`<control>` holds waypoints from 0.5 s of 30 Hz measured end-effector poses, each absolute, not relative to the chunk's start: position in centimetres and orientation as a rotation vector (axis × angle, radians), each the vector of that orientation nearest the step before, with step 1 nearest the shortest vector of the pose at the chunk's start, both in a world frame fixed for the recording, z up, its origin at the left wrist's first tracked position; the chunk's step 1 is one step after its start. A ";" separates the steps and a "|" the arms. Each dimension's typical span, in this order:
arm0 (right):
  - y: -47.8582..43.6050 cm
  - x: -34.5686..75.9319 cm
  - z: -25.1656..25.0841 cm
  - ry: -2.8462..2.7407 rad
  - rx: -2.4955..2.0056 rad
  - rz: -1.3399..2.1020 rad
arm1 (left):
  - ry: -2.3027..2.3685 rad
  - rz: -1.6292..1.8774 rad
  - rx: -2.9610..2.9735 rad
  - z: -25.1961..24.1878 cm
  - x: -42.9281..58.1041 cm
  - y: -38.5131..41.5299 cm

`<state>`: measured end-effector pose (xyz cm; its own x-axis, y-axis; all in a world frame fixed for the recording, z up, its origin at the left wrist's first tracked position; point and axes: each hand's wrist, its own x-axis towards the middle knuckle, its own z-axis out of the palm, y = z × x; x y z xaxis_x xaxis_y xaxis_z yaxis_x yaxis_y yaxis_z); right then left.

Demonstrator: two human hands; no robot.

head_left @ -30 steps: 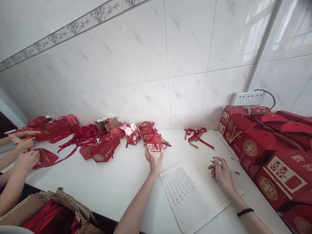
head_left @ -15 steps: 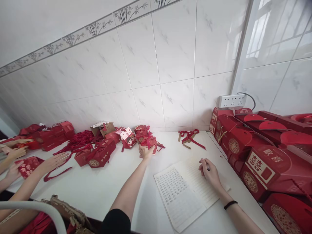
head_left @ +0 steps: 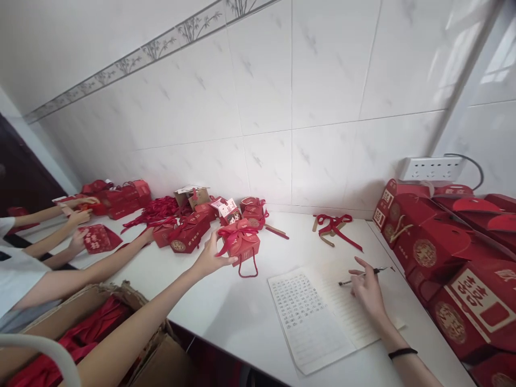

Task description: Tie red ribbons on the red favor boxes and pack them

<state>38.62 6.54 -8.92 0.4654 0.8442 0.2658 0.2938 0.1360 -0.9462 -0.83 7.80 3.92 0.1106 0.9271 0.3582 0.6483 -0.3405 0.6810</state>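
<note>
My left hand point(head_left: 210, 257) grips a small red gift box point(head_left: 243, 246) by its side, thumb and fingers around it. The box has a ribbon bow on top, and a cord handle loop hangs below it. My right hand point(head_left: 367, 287) rests over the right page of an open notebook point(head_left: 322, 349), with a black pen point(head_left: 345, 282) held across the fingers. The index finger is stretched out. Rows of handwriting fill much of the left page. A red ribbon point(head_left: 334, 226) with gold strips lies behind the notebook.
Large red boxes point(head_left: 423, 250) are stacked along the right, by a power strip point(head_left: 432, 168). Smaller red boxes point(head_left: 189, 231) and a ribbon heap point(head_left: 159, 209) lie left. Co-workers' arms point(head_left: 92, 269) reach in there. A cardboard carton point(head_left: 161, 360) stands below the table's front edge.
My left hand has brought the small gift box nearer, away from the wall. My right hand has loosened its writing grip, and the pen now lies sideways. The view has turned left.
</note>
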 end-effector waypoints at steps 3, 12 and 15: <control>6.0 38.3 -8.7 -1.269 -1.375 0.252 | 1.457 1.115 2.062 3.3 -1.8 5.3; 5.7 38.9 -9.7 -1.618 -1.361 -0.047 | 1.523 0.759 1.891 -2.1 -3.4 3.5; 5.6 39.4 -9.7 -1.593 -1.416 -0.044 | 1.506 0.712 1.821 -2.0 -3.7 3.4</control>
